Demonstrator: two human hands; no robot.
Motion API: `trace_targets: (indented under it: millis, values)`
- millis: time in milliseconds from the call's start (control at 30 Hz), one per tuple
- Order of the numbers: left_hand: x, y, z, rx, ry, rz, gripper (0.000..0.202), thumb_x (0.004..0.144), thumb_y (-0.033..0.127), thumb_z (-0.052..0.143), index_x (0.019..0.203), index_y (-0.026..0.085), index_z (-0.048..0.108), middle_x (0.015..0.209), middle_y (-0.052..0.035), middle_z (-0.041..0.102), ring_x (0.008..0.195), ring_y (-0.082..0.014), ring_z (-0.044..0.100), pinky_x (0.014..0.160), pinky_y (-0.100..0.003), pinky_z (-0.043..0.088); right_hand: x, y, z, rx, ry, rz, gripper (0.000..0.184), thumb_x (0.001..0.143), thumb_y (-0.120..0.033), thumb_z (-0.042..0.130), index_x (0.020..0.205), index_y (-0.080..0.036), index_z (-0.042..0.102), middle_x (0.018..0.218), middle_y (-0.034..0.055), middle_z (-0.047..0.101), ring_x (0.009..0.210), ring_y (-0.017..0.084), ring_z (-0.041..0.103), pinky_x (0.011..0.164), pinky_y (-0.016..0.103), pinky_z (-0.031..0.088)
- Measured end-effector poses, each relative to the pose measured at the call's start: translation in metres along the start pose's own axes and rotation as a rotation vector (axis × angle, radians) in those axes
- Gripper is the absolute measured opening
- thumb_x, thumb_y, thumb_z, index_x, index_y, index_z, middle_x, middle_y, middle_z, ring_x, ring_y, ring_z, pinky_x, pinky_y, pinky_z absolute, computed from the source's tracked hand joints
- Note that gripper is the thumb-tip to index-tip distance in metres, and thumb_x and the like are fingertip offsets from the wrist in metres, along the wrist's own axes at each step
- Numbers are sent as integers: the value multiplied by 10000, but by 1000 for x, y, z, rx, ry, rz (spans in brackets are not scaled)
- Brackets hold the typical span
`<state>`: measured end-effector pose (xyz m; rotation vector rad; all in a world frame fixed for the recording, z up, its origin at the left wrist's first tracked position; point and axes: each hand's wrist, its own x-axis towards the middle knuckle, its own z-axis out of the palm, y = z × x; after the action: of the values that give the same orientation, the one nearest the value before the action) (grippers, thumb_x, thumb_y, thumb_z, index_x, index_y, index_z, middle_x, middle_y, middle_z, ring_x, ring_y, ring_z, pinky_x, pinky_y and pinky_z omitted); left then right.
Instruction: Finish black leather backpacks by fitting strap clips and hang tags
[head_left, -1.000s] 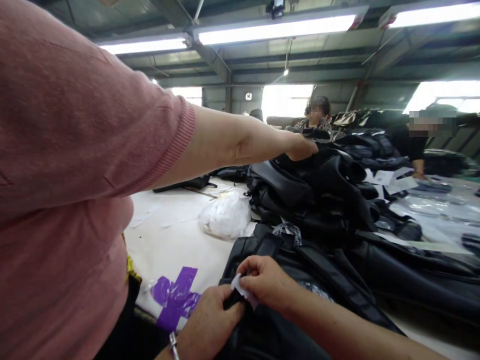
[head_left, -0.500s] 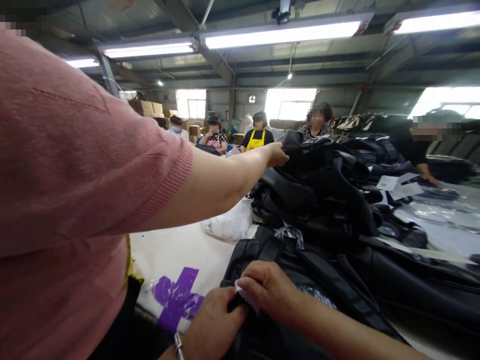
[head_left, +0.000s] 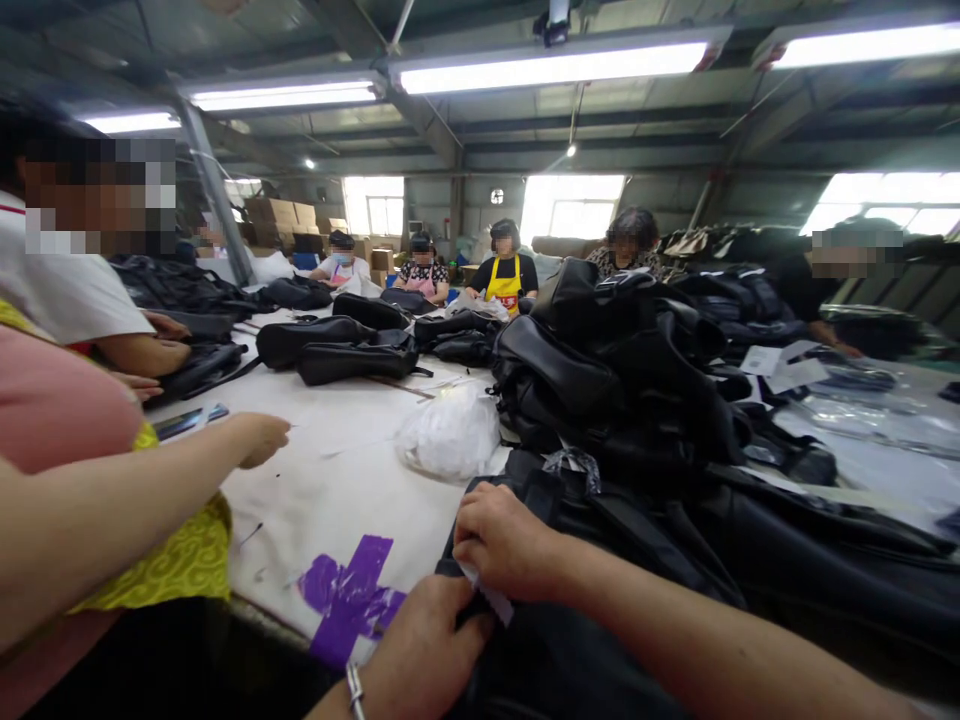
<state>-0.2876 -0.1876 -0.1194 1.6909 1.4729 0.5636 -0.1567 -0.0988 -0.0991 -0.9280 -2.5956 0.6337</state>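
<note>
My right hand (head_left: 506,540) is closed in a pinch on a small white tag (head_left: 491,595) at the near edge of a black backpack (head_left: 600,560). My left hand (head_left: 431,640), a metal bracelet on its wrist, is closed on the same edge of the backpack just below the tag. The backpack lies flat on the white table (head_left: 352,480) in front of me. Behind it rises a heap of black backpacks (head_left: 622,370).
A co-worker in a pink top and yellow apron stands close at my left, their hand (head_left: 259,438) over the table. A purple tape cross (head_left: 349,595) and a white plastic bag (head_left: 450,432) lie on the table. More workers and bags sit at the far end.
The co-worker's arm has drawn back from the heap of backpacks to the left, opening the view of the table. My right hand has slid slightly up along the backpack's edge.
</note>
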Motion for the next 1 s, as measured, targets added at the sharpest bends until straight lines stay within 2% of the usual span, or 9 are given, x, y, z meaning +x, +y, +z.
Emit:
trace_targets:
  millis: [167, 267, 367, 500, 600, 667, 733, 867, 1000]
  values:
    - [1, -2, -3, -56, -73, 59, 203, 802, 232, 494, 756, 170, 681, 780, -7, 720, 752, -184, 640, 624, -250, 381, 3, 10, 2, 259, -42, 110, 87, 742, -162, 631, 749, -157, 718, 757, 19, 688, 744, 136, 612, 674, 220, 441]
    - [2, -4, -4, -113, -89, 30, 205, 796, 245, 496, 761, 160, 679, 773, 5, 701, 759, -188, 615, 636, -251, 390, -6, 13, -8, 303, 42, 107, 137, 816, -171, 580, 831, -160, 715, 794, 20, 697, 740, 127, 620, 680, 216, 459]
    - [3, -5, -7, -142, -87, 5, 231, 806, 281, 499, 787, 157, 693, 776, 7, 691, 764, -194, 597, 646, -255, 392, -24, 12, -16, 241, 124, -27, 190, 830, -100, 542, 892, -172, 706, 888, 36, 698, 845, 144, 620, 790, 254, 465]
    - [6, -3, -18, -247, -145, 40, 220, 786, 302, 555, 849, 150, 701, 833, -9, 684, 823, -199, 581, 711, -252, 402, -43, 13, -11, 90, 76, -215, 278, 793, -67, 579, 1010, -205, 685, 980, 47, 689, 936, 170, 604, 862, 303, 448]
    - [13, -6, -23, -406, -198, 20, 277, 813, 396, 563, 778, 133, 644, 679, 16, 560, 655, -136, 474, 609, -230, 351, -47, 16, 1, 67, 120, -235, 215, 804, -79, 584, 956, -191, 686, 957, 53, 680, 901, 163, 600, 818, 278, 456]
    - [19, -10, -22, -439, -151, -50, 406, 842, 517, 512, 684, 146, 563, 575, 55, 395, 548, -102, 317, 514, -232, 247, -46, 18, 6, 65, 151, -230, 153, 830, -101, 573, 908, -178, 680, 934, 57, 677, 879, 159, 599, 784, 261, 457]
    - [24, -14, -18, -395, -86, -85, 469, 858, 574, 456, 642, 162, 511, 565, 59, 334, 543, -104, 270, 499, -246, 199, -45, 20, 8, 51, 168, -248, 119, 850, -123, 570, 885, -181, 668, 931, 51, 682, 882, 158, 604, 795, 268, 446]
    - [25, -16, -7, -198, 38, -27, 448, 897, 507, 403, 615, 173, 505, 593, 21, 438, 598, -144, 408, 553, -266, 267, -46, 22, 5, -5, 159, -290, 115, 870, -114, 545, 836, -185, 628, 881, 22, 694, 861, 144, 623, 839, 299, 396]
    - [21, -16, 1, 56, 280, 57, 426, 936, 419, 352, 583, 199, 441, 586, -7, 498, 589, -155, 454, 578, -288, 272, -46, 25, 4, -42, 132, -315, 141, 883, -106, 494, 814, -175, 596, 816, 23, 676, 795, 128, 615, 804, 287, 381]
